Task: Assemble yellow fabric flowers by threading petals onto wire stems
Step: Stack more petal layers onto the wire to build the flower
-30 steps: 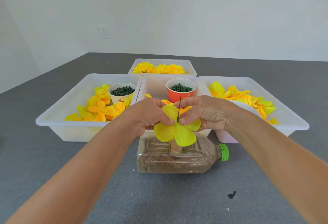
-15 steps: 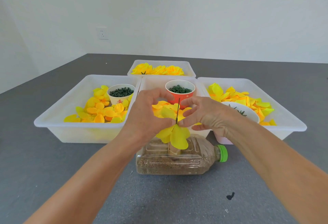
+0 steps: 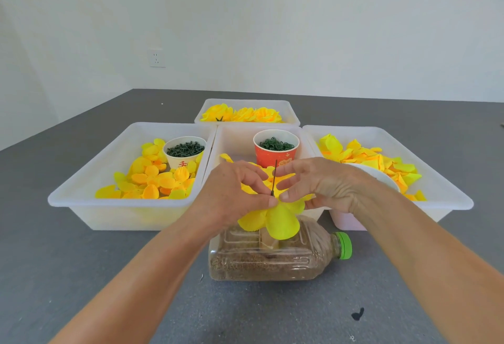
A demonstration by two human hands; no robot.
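1. Here, both hands meet at the centre, over the bottle. L hand [image 3: 231,193]: grip pinched, thumb and fingertips pressing the yellow flower [image 3: 275,218] right at the wire stem [image 3: 274,177].
2. R hand [image 3: 324,185]: thumb and forefinger pinch the petals from the other side of the stem; other fingers loosely curled above.
3. Stem is thin, dark, roughly upright, sticking up between the two hands; its tip sits in front of the red cup. Lower end hidden by petals.
4. Flower: bright yellow petals hang below the fingers, two big ones drooping toward the camera. How many layers are on the wire, can't tell.
5. Directly under it: clear plastic bottle [image 3: 272,259] lying on its side on the grey worktop [image 3: 81,275], green cap [image 3: 344,245] pointing right, brownish grainy fill inside. A pale block on top of the bottle, partly behind the petals.
6. Behind the hands: middle white tray [image 3: 237,136] w/ red paper cup [image 3: 275,150] of dark green wire bits, plus some orange-yellow petals.
7. Left tray [image 3: 90,180]: loose yellow/orange petals [image 3: 152,180] and a white cup [image 3: 185,151] of dark green pieces.
8. Right tray [image 3: 447,193]: heap of yellow petals [image 3: 365,156], and a white bowl [image 3: 381,177] mostly hidden by the R wrist.
9. Far tray [image 3: 246,103]: finished yellow flowers [image 3: 245,114] in a row.
10. Small black mark [image 3: 357,313] on worktop, near right. Wall socket [image 3: 157,58] on the white wall, back left.
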